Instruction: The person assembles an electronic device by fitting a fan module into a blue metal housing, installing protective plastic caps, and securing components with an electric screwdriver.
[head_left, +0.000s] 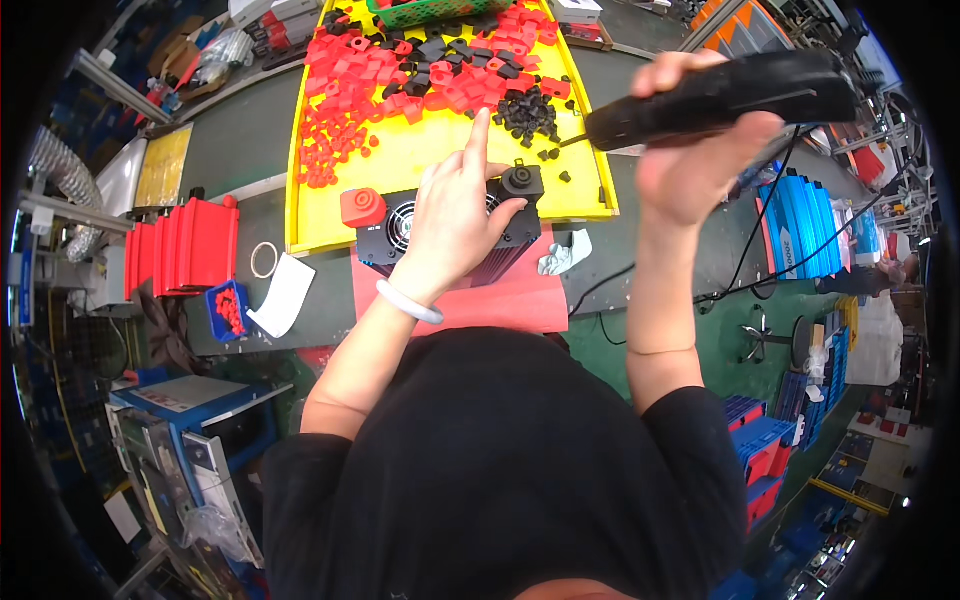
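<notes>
My right hand (680, 180) is wrapped round a black power screwdriver (740, 98), raised over the right side of the bench with its thin bit pointing left. My left hand (450, 220) hovers over or rests on a black finned metal box (375, 245); which of the two I cannot tell. Its index finger is stretched forward and its thumb stands out to the side. The box has a round fan grille (401, 226), a red terminal cover (363, 207) at its left corner and a black terminal cover (521, 181) at its right. My left hand hides the middle of the box.
A yellow tray (420, 150) bears piles of red caps (340, 75) and small black caps (528, 112), with a green basket (440, 12) at its far end. Red finned housings (195, 245) and a blue bin (213, 318) stand left. Blue housings (800, 225) and cables are right.
</notes>
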Available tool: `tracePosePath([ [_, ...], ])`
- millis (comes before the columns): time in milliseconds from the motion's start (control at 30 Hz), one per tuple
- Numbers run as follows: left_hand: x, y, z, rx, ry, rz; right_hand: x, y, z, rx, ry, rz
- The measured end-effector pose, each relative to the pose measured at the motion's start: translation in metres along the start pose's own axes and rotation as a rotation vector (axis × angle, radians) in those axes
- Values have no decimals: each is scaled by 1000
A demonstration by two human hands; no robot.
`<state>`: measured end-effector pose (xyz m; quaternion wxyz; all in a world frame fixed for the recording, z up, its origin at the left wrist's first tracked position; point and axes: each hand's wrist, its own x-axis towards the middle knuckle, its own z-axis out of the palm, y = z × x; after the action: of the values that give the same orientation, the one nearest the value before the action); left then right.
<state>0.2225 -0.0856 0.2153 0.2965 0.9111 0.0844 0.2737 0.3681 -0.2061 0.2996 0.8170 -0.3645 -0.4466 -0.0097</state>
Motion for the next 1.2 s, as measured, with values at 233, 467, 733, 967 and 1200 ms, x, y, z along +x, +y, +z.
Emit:
tracePosePath([
  [233, -2, -2, 0, 25, 31, 11, -54, 37, -156, -796, 538, 291],
  [467, 0, -3, 0, 6, 11, 6, -238, 120, -319, -1205, 536, 1268],
  [733, 2, -1, -2, 42, -38, -48, -272, 152, -291, -1359, 520, 1379],
  [967, 14, 3, -5, 98, 67, 74, -270, 150, -284, -1293, 576, 1363],
  [1200, 12, 4, 3, 95, 129, 113, -278, 152, -289, -1251, 570, 1327],
])
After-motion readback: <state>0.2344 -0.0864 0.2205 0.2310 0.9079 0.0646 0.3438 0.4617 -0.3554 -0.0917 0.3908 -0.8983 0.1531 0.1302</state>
